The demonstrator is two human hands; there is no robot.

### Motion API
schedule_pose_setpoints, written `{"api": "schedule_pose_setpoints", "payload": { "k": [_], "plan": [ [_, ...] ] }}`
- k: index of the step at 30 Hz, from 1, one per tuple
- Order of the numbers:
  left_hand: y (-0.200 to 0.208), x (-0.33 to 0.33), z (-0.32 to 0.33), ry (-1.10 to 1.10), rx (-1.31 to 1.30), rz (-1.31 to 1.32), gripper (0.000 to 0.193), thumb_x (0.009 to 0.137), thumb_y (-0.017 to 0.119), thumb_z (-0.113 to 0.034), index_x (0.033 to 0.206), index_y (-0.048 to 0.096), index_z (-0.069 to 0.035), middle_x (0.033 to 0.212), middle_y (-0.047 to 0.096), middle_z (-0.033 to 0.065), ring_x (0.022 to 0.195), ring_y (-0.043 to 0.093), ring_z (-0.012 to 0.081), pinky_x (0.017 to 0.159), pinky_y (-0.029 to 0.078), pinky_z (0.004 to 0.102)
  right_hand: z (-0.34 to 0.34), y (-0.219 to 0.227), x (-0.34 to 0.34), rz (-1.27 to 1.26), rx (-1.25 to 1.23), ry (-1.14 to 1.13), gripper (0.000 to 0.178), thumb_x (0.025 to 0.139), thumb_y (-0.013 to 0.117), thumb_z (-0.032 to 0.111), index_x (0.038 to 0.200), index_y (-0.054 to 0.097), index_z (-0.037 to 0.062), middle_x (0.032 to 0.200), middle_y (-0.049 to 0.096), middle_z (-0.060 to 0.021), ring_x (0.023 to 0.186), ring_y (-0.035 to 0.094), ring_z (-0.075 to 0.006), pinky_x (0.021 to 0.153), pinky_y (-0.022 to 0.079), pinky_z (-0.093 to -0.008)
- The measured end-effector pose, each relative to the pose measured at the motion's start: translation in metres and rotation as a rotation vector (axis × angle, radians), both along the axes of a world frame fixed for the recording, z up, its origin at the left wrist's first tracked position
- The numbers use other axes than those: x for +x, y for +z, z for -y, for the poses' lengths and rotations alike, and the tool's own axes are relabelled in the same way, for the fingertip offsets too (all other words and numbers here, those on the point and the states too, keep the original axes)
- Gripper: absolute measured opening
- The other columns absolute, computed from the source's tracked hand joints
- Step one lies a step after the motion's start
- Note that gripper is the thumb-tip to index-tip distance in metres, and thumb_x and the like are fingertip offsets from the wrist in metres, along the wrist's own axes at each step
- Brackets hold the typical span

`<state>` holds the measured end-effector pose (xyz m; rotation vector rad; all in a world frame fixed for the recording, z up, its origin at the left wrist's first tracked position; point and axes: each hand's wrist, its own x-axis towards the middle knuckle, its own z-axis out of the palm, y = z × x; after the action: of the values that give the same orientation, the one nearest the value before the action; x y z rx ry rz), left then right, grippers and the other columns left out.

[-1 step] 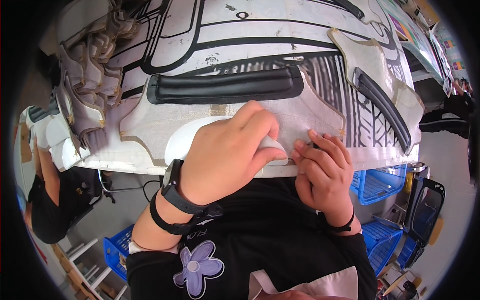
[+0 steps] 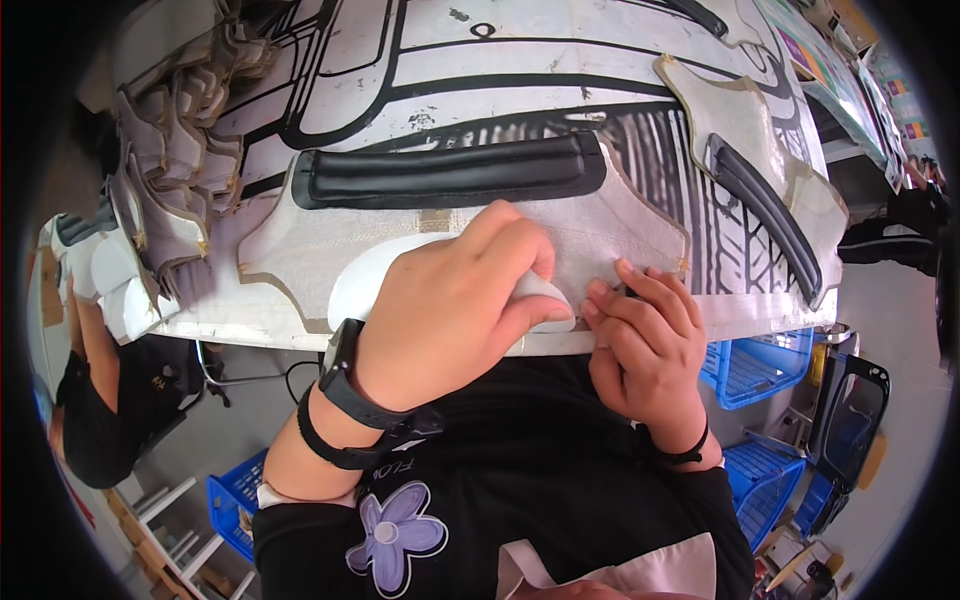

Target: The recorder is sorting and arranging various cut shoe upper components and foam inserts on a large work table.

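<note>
A grey fabric panel [image 2: 630, 215] with curved cut-outs and brown edges lies at the table's near side, a padded black strip [image 2: 450, 170] along its far edge. On it rests a smooth white sheet-like piece [image 2: 362, 285] with a rounded outline, partly covered by my left hand [image 2: 465, 290]. Thumb and forefinger of that hand pinch a raised part of the white piece. My right hand [image 2: 645, 335] is curled at the panel's near right edge, fingertips on the fabric. A small dark bit shows under those fingertips; what they hold is hidden.
Stacked grey panels [image 2: 180, 165] stand at the left. Another panel with a black strip [image 2: 770, 215] lies at the right. Blue crates [image 2: 765, 365] sit below the table's right side. A person's arm [image 2: 92, 340] reaches in at the far left, beside more white pieces.
</note>
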<state>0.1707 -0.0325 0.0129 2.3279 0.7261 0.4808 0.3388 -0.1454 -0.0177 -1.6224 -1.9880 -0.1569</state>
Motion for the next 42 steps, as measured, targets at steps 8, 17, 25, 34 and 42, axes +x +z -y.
{"api": "schedule_pose_setpoints", "payload": {
  "k": [8, 17, 25, 34, 42],
  "plan": [
    [-0.005, 0.003, 0.000, 0.029, 0.038, 0.020, 0.032, 0.068, 0.074, -0.019, 0.083, 0.048, -0.007, 0.082, 0.051, 0.0056, 0.055, 0.054, 0.0184, 0.049, 0.042, 0.0275, -0.002, -0.001, 0.000, -0.003, 0.011, 0.012, 0.019, 0.059, 0.058, 0.010, 0.077, 0.064, 0.0093, 0.090, 0.063, 0.0005, 0.098, 0.057, -0.0211, 0.083, 0.044, -0.0366],
    [-0.006, 0.009, 0.005, 0.053, 0.167, -0.020, 0.029, 0.068, 0.072, -0.020, 0.085, 0.051, -0.009, 0.082, 0.052, 0.0043, 0.061, 0.057, 0.0247, 0.052, 0.045, 0.0314, -0.003, -0.001, 0.000, 0.022, 0.010, -0.009, 0.019, 0.060, 0.057, 0.009, 0.077, 0.063, 0.0092, 0.092, 0.063, 0.0000, 0.099, 0.056, -0.0219, 0.084, 0.043, -0.0371],
    [-0.012, 0.001, 0.013, 0.027, 0.182, -0.053, 0.016, 0.070, 0.064, -0.011, 0.080, 0.052, -0.005, 0.077, 0.048, 0.0095, 0.068, 0.052, 0.0278, 0.060, 0.043, 0.0368, 0.005, 0.016, -0.025, -0.018, 0.057, 0.050, 0.027, 0.068, 0.053, 0.006, 0.094, 0.058, -0.0005, 0.102, 0.061, -0.0123, 0.100, 0.057, -0.0289, 0.087, 0.042, -0.0407],
    [-0.008, -0.054, 0.025, 0.057, 0.353, -0.163, 0.048, 0.071, 0.064, -0.017, 0.117, 0.053, -0.009, 0.117, 0.053, 0.0067, 0.107, 0.051, 0.0235, 0.089, 0.040, 0.0332, -0.001, 0.011, -0.051, 0.283, -0.192, -0.045, 0.041, 0.080, 0.050, 0.031, 0.116, 0.055, 0.0111, 0.122, 0.053, -0.0090, 0.106, 0.054, -0.0191, 0.101, 0.024, -0.0373],
    [-0.016, -0.110, 0.026, 0.168, 0.461, -0.359, 0.057, 0.072, 0.068, -0.027, 0.123, 0.050, -0.012, 0.129, 0.048, 0.0030, 0.119, 0.045, 0.0197, 0.099, 0.031, 0.0347, -0.010, 0.015, -0.061, 0.415, -0.106, -0.083, 0.044, 0.081, 0.053, 0.043, 0.118, 0.056, 0.0190, 0.113, 0.056, -0.0075, 0.100, 0.055, -0.0161, 0.095, 0.030, -0.0407]
  ]
}}
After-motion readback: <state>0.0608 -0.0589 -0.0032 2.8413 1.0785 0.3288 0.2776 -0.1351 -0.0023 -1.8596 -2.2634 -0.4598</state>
